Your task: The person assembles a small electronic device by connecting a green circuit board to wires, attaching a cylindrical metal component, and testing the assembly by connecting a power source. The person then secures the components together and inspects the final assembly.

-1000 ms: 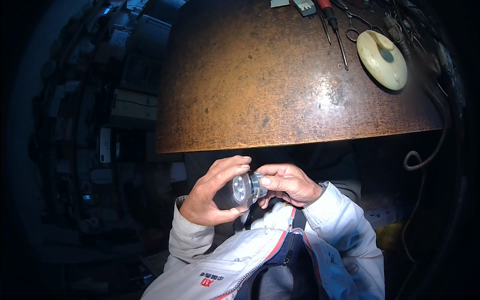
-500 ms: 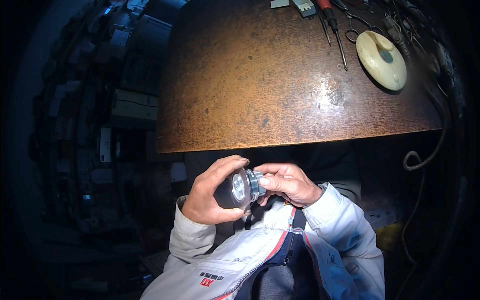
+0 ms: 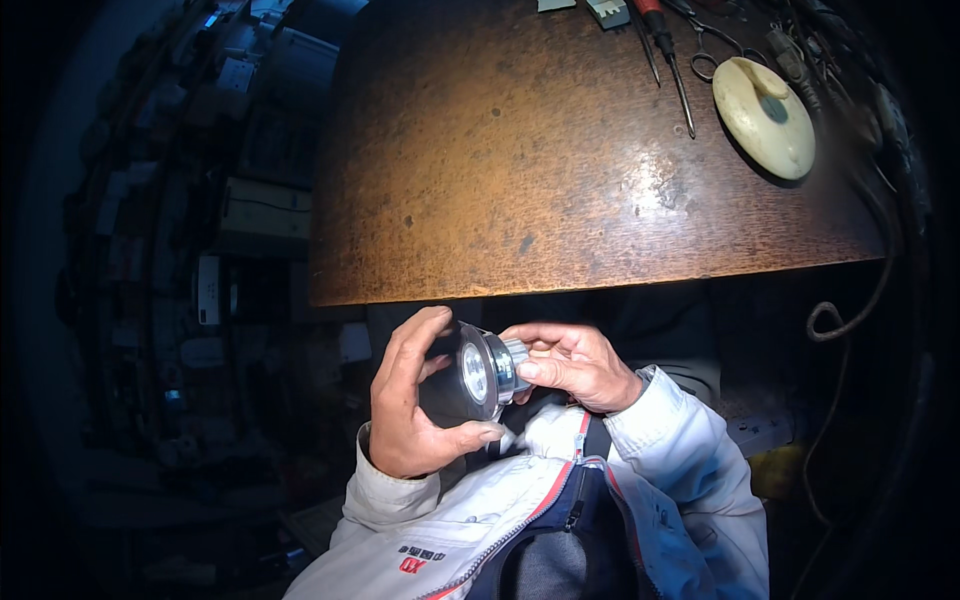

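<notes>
A round LED spotlight [image 3: 476, 372] with a wide clear rim and a silvery ribbed body is held in front of my chest, below the table's near edge. Its lit-looking lens face points left. My right hand [image 3: 588, 372] pinches the ribbed back end between thumb and fingers; some of those fingers are hidden behind it. Around the front face, my left hand [image 3: 405, 400] is open in a wide curve, thumb below and fingers above. A gap shows between its palm and the lamp; whether the thumb tip touches the rim I cannot tell.
The worn brown wooden table [image 3: 480, 200] lies beyond my hands. On its far right are a red-handled screwdriver [image 3: 672, 65], scissors [image 3: 705, 60], a cream oval disc [image 3: 765, 120] and tangled cables. A cord [image 3: 835, 325] hangs off the right side. Dark cluttered shelves [image 3: 150, 250] stand left.
My left hand has spread and drawn back to the left, its fingers off the rim they were around. The lamp stays in my right hand, tilted slightly differently.
</notes>
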{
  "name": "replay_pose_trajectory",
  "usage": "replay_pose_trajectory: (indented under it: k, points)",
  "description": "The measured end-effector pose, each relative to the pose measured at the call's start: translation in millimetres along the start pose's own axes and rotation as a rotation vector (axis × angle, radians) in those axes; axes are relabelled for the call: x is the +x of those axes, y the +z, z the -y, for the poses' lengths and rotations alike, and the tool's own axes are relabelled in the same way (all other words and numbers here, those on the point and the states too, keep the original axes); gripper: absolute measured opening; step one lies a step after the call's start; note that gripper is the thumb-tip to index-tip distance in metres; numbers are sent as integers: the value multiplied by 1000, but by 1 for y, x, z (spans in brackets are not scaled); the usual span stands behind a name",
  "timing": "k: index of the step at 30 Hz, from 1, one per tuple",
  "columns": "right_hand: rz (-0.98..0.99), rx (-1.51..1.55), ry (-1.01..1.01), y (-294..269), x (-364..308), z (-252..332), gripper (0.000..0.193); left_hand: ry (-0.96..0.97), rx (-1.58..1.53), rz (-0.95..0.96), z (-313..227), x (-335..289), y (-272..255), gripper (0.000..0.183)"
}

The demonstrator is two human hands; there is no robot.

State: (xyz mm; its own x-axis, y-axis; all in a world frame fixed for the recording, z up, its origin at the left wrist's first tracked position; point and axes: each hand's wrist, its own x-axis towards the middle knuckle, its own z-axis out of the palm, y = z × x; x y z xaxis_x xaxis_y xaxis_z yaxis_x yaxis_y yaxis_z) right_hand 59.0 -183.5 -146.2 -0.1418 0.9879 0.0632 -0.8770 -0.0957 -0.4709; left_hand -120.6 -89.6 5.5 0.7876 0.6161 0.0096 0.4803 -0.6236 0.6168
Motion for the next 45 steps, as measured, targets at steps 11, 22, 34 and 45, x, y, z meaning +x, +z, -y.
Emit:
replay_pose_trajectory:
  k: [11,22,34,45]
  points:
    - [16,84,57,-11,0,-9,52,161,56,81,1,4,0,110]
    - [-30,24,-48,-5,-1,-12,51,-30,-45,101,3,2,5,114]
    - [-53,61,81,-10,-3,-8,50,358,138,213,11,17,3,94]
    - [-20,54,76,-12,-2,-9,51,212,117,187,8,15,3,98]
